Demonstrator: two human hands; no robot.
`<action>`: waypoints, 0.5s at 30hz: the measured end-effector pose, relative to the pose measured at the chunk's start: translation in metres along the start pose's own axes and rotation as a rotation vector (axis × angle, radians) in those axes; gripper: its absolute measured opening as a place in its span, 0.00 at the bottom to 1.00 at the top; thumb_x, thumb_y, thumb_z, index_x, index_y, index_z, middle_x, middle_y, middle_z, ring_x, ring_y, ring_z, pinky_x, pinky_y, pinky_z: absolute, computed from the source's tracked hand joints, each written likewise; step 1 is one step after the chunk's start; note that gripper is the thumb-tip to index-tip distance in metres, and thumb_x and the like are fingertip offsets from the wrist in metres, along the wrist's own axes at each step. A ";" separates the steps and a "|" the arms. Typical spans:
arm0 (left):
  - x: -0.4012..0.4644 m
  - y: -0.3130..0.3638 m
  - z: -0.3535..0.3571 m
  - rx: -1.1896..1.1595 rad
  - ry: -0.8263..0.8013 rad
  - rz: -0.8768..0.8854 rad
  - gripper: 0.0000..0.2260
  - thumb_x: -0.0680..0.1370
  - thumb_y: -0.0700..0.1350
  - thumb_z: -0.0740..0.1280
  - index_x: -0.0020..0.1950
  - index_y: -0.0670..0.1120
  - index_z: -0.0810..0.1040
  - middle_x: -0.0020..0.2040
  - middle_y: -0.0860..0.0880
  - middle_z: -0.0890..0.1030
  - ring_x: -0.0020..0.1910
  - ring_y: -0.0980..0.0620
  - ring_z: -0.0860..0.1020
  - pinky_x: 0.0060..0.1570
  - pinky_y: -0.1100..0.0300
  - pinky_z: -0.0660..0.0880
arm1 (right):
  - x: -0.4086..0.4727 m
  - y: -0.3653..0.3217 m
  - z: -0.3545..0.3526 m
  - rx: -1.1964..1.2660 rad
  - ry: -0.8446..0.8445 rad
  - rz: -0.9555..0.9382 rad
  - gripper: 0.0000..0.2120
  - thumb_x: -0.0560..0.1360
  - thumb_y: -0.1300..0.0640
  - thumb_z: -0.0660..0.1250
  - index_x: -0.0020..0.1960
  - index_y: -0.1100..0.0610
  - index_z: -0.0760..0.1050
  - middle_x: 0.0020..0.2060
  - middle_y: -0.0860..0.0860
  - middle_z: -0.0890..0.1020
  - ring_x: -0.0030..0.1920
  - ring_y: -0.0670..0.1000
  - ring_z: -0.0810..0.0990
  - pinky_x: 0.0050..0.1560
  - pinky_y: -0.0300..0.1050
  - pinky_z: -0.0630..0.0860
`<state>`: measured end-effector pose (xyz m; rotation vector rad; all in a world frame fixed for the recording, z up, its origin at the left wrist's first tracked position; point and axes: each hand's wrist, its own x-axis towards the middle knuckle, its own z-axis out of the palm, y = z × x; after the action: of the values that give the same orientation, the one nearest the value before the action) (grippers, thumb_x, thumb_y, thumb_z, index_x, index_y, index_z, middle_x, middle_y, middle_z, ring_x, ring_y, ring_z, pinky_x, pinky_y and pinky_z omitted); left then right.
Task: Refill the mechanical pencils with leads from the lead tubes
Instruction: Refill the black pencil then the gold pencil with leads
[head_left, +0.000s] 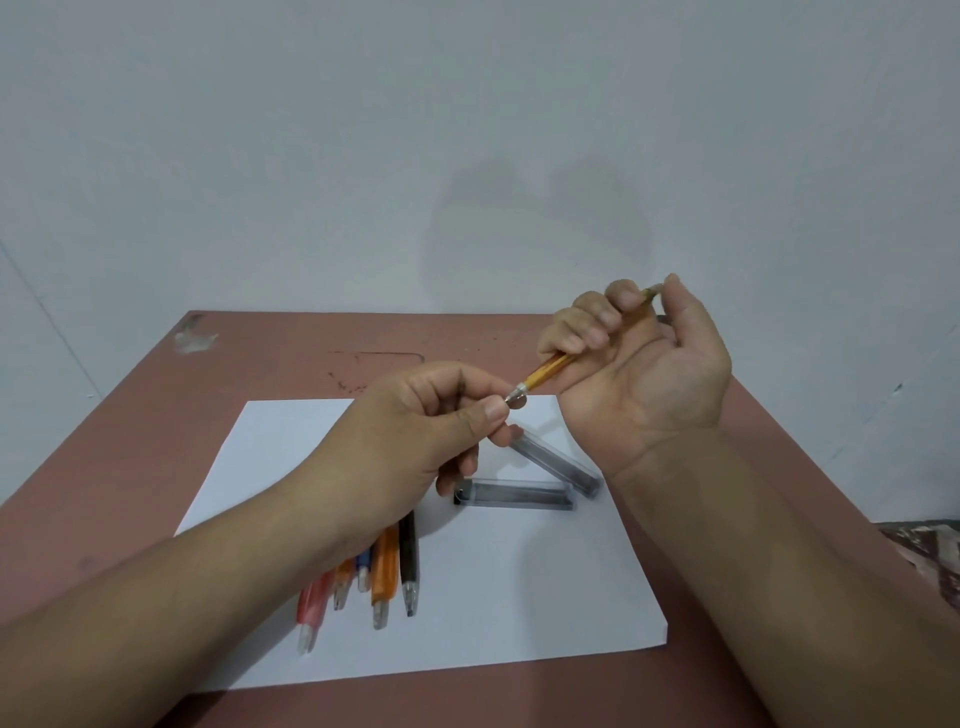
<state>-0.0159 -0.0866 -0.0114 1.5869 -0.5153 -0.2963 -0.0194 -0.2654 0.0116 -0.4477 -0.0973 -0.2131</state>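
My right hand (639, 358) grips a yellow mechanical pencil (548, 371) above the table, fingers curled round its barrel and the thumb on its top end. The pencil's metal tip points down-left at my left hand (426, 441), whose thumb and forefinger pinch at that tip; whether a lead is between them is too small to tell. Two clear lead tubes lie on the white paper (519, 597): one flat (519, 493) with a black cap at its left, one slanted (558, 462) above it. Several pencils (384, 582), red, orange, blue and black, lie under my left forearm.
The paper lies on a reddish-brown table (130, 467) that ends at a plain pale wall behind. A patterned cloth (924, 556) shows at the right edge, beyond the table.
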 end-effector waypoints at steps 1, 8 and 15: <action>0.000 0.000 0.000 0.008 0.010 -0.001 0.05 0.80 0.41 0.68 0.50 0.46 0.84 0.38 0.50 0.84 0.30 0.52 0.72 0.27 0.62 0.70 | 0.001 0.002 0.001 -0.071 -0.001 0.005 0.19 0.82 0.46 0.55 0.39 0.57 0.69 0.32 0.51 0.68 0.29 0.50 0.68 0.33 0.42 0.70; -0.001 0.005 0.001 0.158 0.046 -0.048 0.03 0.78 0.42 0.70 0.48 0.48 0.84 0.36 0.51 0.84 0.27 0.56 0.72 0.27 0.62 0.68 | 0.001 0.012 -0.006 -0.752 0.096 0.061 0.13 0.84 0.54 0.60 0.55 0.58 0.82 0.40 0.53 0.72 0.39 0.50 0.72 0.42 0.44 0.75; 0.001 0.017 0.010 0.393 0.007 0.014 0.05 0.78 0.53 0.69 0.53 0.60 0.83 0.45 0.54 0.84 0.39 0.55 0.81 0.42 0.52 0.80 | -0.014 -0.030 0.005 -1.273 0.141 0.043 0.14 0.81 0.51 0.68 0.47 0.61 0.83 0.35 0.52 0.77 0.36 0.50 0.74 0.35 0.41 0.77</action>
<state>-0.0224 -0.0960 0.0046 1.9622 -0.6044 -0.1850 -0.0395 -0.2869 0.0266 -1.6960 0.2095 -0.2459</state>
